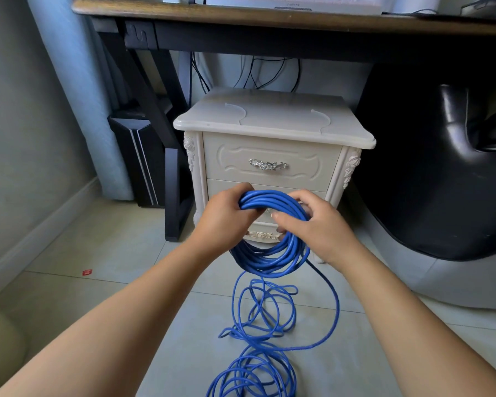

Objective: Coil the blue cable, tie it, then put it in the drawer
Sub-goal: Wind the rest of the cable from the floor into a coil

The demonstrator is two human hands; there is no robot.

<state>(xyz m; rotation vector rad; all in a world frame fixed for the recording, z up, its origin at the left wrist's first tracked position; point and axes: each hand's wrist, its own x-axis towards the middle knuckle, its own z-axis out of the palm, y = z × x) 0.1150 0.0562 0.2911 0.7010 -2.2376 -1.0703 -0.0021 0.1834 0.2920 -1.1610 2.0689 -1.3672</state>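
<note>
Both hands are up in front of the cabinet (pixel 272 121), close together and both closed on the cable (pixel 269 265). The left hand (pixel 226 222) grips the bundled turns at the top of the loop. The right hand (pixel 312 224) curls round the loop's right side, thumb across the front. The finished turns hang as a loop before the cabinet's lower front. Plenty of slack (pixel 255 365) lies in loose tangled rings on the floor (pixel 98 253), nearer the person than the cabinet, with one strand running up from it to the loop's right side.

Coiling looks perhaps half done — tying and stowing are not yet begun, and the top drawer (pixel 307 167) is closed.

To do this step well, I would let the left hand act only as a clamp. The right hand should draw up one arm-sweep of slack at a time and lay each turn the same size beside the others. The floor rings overlap, so pull gently and shake out any snag rather than tugging — a kink wound in would make the bundle bulge and be hard to tie.
</note>
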